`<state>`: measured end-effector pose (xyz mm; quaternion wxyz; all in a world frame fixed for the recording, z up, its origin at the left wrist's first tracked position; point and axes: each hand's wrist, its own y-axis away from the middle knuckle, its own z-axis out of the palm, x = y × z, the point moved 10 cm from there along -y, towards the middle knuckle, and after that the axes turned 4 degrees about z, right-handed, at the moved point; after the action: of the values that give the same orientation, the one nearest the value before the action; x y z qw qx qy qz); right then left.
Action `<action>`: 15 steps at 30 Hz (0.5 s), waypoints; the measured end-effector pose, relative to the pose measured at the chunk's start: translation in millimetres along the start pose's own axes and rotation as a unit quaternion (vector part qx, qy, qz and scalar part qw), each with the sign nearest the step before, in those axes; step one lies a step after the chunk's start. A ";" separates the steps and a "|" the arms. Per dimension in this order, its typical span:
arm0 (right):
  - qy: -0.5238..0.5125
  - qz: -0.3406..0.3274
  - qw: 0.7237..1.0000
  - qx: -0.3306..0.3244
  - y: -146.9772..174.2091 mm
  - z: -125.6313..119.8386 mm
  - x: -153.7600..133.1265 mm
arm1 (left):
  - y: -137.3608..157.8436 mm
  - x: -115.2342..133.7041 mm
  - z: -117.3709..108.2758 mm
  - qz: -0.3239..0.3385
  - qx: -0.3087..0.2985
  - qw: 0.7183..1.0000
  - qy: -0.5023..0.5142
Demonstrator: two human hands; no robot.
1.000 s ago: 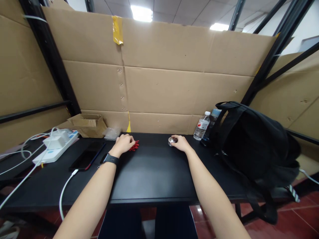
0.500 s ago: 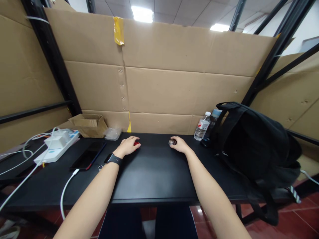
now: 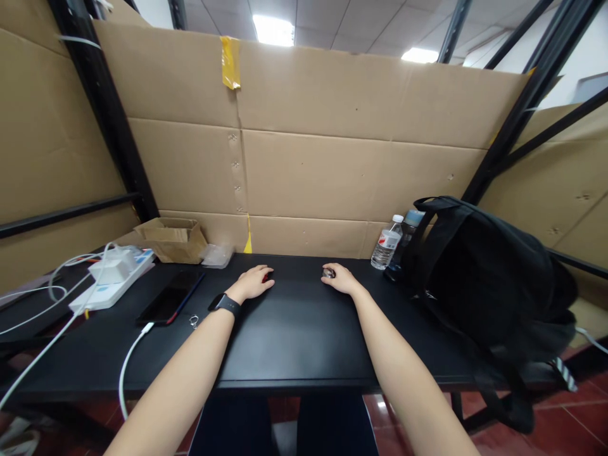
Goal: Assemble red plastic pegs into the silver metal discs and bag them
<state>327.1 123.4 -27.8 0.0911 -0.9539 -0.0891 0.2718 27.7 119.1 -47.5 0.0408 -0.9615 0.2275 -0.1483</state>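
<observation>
My left hand (image 3: 249, 284), with a black watch (image 3: 225, 303) at its wrist, rests low over the desk left of centre. Its fingers curl around a small red object (image 3: 266, 277), mostly hidden, whose kind I cannot make out. Opposite it, my right hand (image 3: 344, 279) grips a small, shiny, round object (image 3: 329, 273), brownish and partly clear, between thumb and fingers. Both hands are at the far part of the black desk (image 3: 299, 329), with a gap between them.
At the left lie a phone (image 3: 170, 299) with a white cable, a metal ring (image 3: 194, 321), a power strip (image 3: 111, 285), a cardboard box (image 3: 178, 240) and a clear plastic case (image 3: 217, 256). Bottles (image 3: 386, 244) and a black backpack (image 3: 489, 285) stand right. Cardboard (image 3: 313, 177) walls the back.
My left hand has shifted slightly right, and less of the red object shows. My right hand keeps its grip, nearly still. The view has shifted a little.
</observation>
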 end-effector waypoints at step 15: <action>0.003 -0.003 1.000 -0.009 -0.7 2.2 -0.2 | -2.4 -5.7 2.6 0.011 0.007 1.000 0.028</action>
<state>325.7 124.3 -29.5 0.0834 -0.9553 -0.0939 0.2675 24.6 123.8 -51.2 0.0430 -0.9541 0.2380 -0.1765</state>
